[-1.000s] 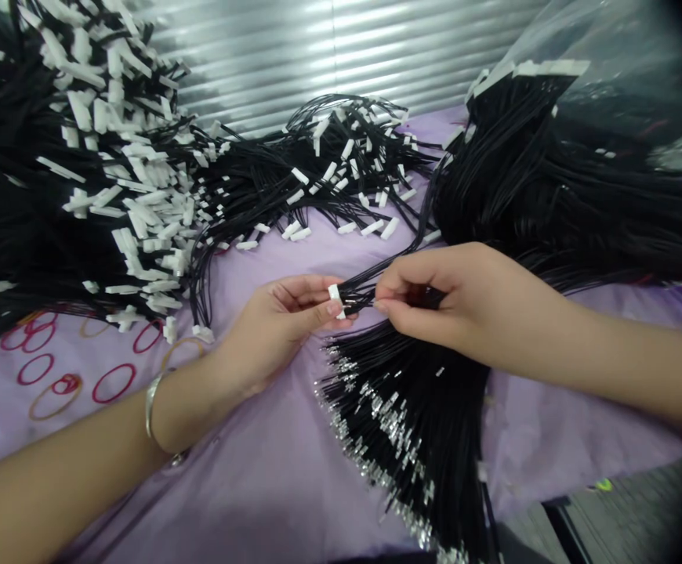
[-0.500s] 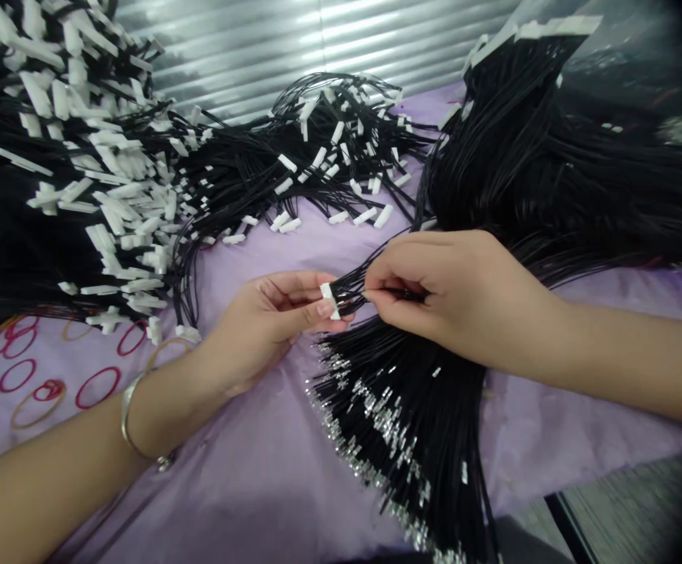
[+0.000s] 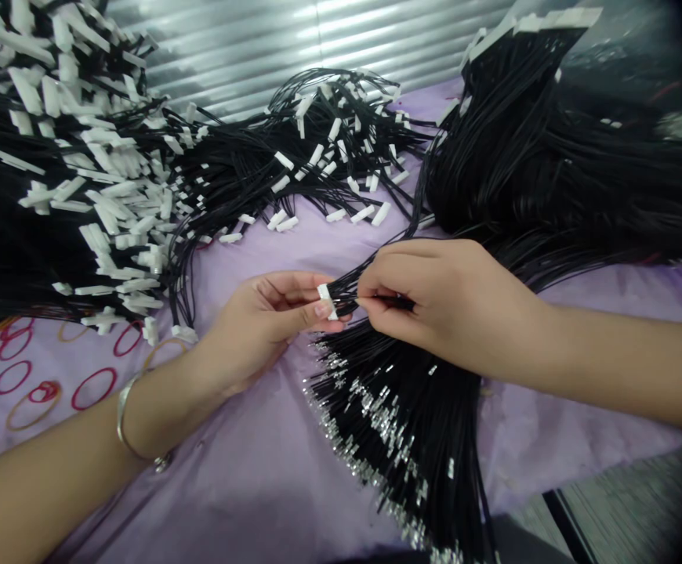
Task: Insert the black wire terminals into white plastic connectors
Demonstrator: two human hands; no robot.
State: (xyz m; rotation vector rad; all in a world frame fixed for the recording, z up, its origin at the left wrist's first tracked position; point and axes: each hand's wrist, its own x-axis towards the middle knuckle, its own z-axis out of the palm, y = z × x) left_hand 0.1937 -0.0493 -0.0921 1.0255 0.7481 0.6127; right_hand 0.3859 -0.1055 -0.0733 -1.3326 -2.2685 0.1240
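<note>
My left hand (image 3: 264, 321) pinches a small white connector (image 3: 325, 298) between thumb and fingers at the middle of the view. Several thin black wires run from the connector to the right. My right hand (image 3: 440, 301) is closed in a pinch on one black wire (image 3: 379, 298) right beside the connector. Under my right hand a fanned bundle of black wires with bare metal terminals (image 3: 388, 423) lies on the purple cloth (image 3: 270, 486).
Heaps of black wires with white connectors (image 3: 82, 196) fill the left and the back middle (image 3: 329, 149). A large dark wire bundle (image 3: 553, 172) lies at the right. Red and orange rubber bands (image 3: 41, 384) lie at the left. A ribbed metal wall (image 3: 294, 47) stands behind.
Both hands have drifted slightly left and stayed together at the connector. My right hand's fingers have closed in nearer the connector. The view has shifted a little.
</note>
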